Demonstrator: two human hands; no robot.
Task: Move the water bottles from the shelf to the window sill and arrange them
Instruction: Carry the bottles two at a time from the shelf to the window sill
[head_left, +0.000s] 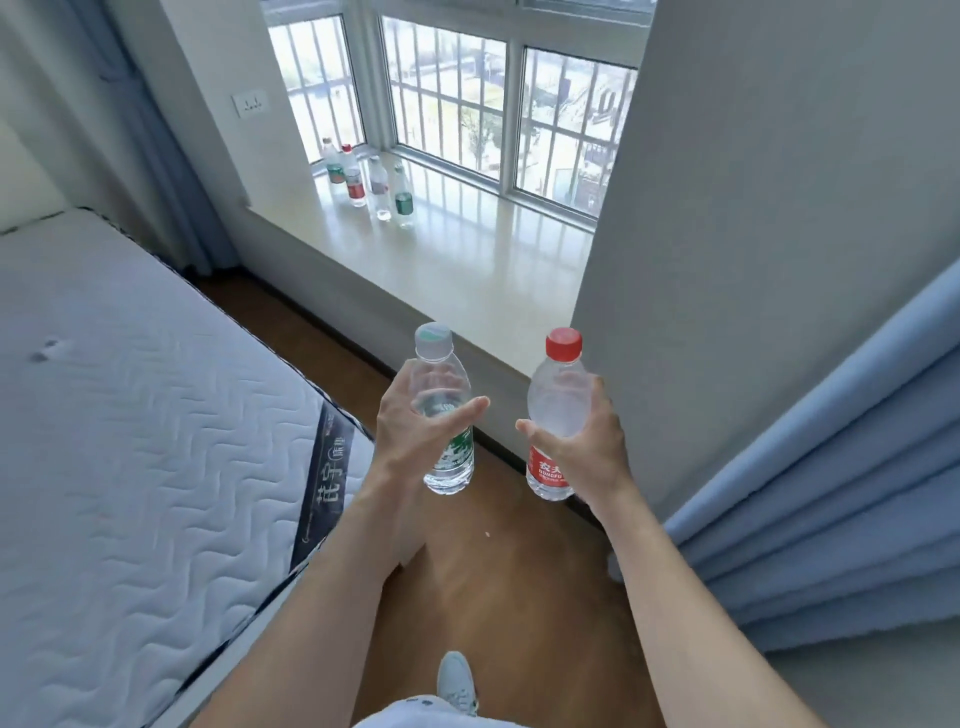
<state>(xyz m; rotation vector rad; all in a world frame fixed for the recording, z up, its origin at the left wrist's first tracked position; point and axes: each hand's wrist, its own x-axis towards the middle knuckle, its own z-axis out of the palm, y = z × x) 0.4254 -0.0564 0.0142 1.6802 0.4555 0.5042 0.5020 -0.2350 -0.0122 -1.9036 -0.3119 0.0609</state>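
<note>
Now your left hand (410, 441) grips the green-label bottle (453, 461) and your right hand (592, 447) the red-cap bottle (556, 400), both upright, hands apart. The window sill (467, 260) lies straight ahead; its row of four bottles (381, 184) stands ahead-left, nearer your left hand.

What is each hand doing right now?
The left hand grips the green-label bottle.
The right hand grips the red-cap bottle.
</note>
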